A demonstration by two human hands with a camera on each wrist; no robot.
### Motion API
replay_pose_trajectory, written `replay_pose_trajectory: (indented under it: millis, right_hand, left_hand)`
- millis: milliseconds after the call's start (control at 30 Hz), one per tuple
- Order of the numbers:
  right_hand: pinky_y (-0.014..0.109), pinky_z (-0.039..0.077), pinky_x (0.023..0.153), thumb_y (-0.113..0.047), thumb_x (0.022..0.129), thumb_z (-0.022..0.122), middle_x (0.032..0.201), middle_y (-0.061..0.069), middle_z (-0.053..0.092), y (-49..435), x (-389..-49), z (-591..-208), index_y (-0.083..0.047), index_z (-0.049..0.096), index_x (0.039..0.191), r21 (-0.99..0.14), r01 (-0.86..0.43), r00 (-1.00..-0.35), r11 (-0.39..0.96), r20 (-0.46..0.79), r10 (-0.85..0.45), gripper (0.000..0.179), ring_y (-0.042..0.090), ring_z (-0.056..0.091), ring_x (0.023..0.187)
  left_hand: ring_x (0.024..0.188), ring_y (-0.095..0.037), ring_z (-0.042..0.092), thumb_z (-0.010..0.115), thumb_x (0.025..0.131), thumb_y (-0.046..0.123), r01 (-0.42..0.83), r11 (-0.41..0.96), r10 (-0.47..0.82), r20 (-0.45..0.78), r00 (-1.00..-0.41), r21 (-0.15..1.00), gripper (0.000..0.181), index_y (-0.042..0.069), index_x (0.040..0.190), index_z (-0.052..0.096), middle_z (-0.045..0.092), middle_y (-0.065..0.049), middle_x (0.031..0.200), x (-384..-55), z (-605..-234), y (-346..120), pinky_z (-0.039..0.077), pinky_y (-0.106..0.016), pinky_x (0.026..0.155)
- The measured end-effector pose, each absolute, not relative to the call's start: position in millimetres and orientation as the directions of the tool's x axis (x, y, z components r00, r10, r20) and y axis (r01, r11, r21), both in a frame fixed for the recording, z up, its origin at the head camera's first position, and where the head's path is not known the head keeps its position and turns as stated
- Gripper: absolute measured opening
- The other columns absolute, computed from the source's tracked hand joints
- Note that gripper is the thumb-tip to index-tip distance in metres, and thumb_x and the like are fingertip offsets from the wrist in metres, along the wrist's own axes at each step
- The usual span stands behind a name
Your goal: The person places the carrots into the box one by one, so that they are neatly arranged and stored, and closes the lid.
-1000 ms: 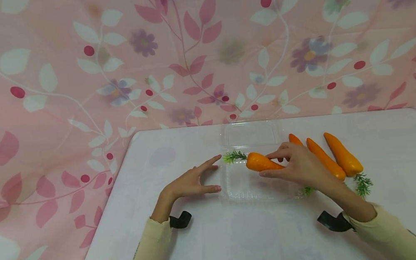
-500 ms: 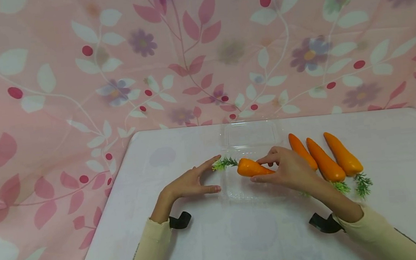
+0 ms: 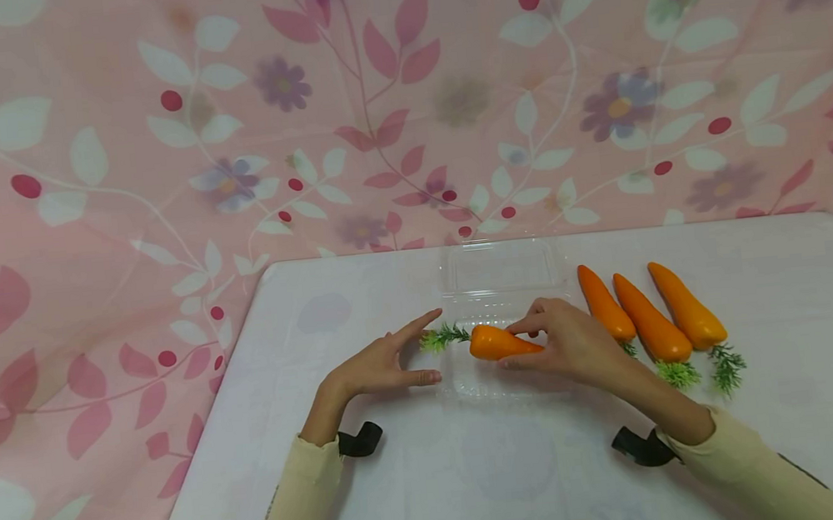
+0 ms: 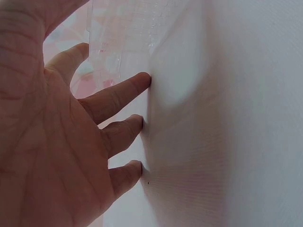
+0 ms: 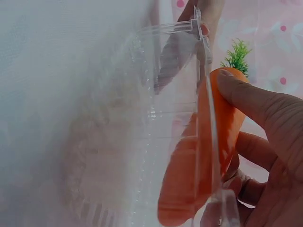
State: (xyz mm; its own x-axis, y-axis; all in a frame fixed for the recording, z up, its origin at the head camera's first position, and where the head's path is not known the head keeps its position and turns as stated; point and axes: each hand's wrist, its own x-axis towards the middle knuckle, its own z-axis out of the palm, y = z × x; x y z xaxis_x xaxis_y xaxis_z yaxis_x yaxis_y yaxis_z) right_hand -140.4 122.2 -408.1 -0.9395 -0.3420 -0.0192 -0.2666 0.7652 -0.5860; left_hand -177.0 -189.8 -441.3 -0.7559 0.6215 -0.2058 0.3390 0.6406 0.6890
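Two hands, four orange carrots and one clear container at a white worktop [image 3: 410, 503], before a pink floral cloth [image 3: 345, 141]. Far left, the left hand [image 3: 378, 368] has its fingers straight and spread apart, three fingertips resting on the worktop, just beside the container [image 3: 477, 386]; one black fitting [image 3: 362, 439] shows at that wrist. The container stands open, its single lid [image 3: 502, 267] lying on the far side. Over its base is one carrot [image 3: 491, 342], green top to the left, tip to the right; whether it touches the bottom cannot be told. The right hand [image 3: 567, 342] pinches this carrot between thumb and fingers; a second black fitting [image 3: 641, 446] shows at its wrist. Right of it, three carrots [image 3: 652, 321] lie side by side on the worktop, green tops toward the person. Markings: a short dark line on the left sleeve [image 3: 291, 490], possibly lettering, too small to read.
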Motion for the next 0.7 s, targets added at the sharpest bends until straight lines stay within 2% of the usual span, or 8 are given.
replay_pose_trajectory:
  millis: [167, 400, 700]
  right_hand:
    - [0.03, 0.04, 0.062, -0.045, 0.072, 0.087, 0.083, -0.004, 0.052, 121, -139, -412, -0.02, 0.078, 0.11, -0.568, -0.301, -0.923, 0.766, -0.029, -0.384, 0.047, 0.016, 0.046, 0.077]
    - [0.029, 0.04, 0.062, -0.045, 0.071, 0.088, 0.081, -0.006, 0.051, 119, -137, -417, -0.02, 0.079, 0.106, -0.55, -0.341, -0.91, 0.762, -0.011, -0.415, 0.044, 0.015, 0.045, 0.074]
    - [0.03, 0.043, 0.065, -0.048, 0.071, 0.086, 0.084, -0.006, 0.053, 117, -135, -422, -0.02, 0.079, 0.106, -0.56, -0.332, -0.902, 0.759, -0.048, -0.43, 0.046, 0.015, 0.047, 0.077]
  left_hand:
    - [0.141, -0.019, 0.035, 0.073, 0.084, 0.054, 0.348, 0.632, 0.631, -0.199, -0.75, 0.693, 0.094, 0.036, 0.158, 0.018, 0.05, 0.002, 0.146, -178, -442, -190, 0.007, -0.062, 0.114]
    - [0.142, -0.018, 0.033, 0.073, 0.085, 0.052, 0.334, 0.627, 0.63, -0.206, -0.749, 0.703, 0.094, 0.037, 0.158, 0.017, 0.049, 0.003, 0.147, -178, -442, -190, 0.006, -0.062, 0.115]
    - [0.141, -0.019, 0.033, 0.074, 0.085, 0.051, 0.337, 0.625, 0.633, -0.205, -0.746, 0.705, 0.094, 0.036, 0.158, 0.018, 0.048, 0.001, 0.147, -178, -443, -190, 0.007, -0.062, 0.114]
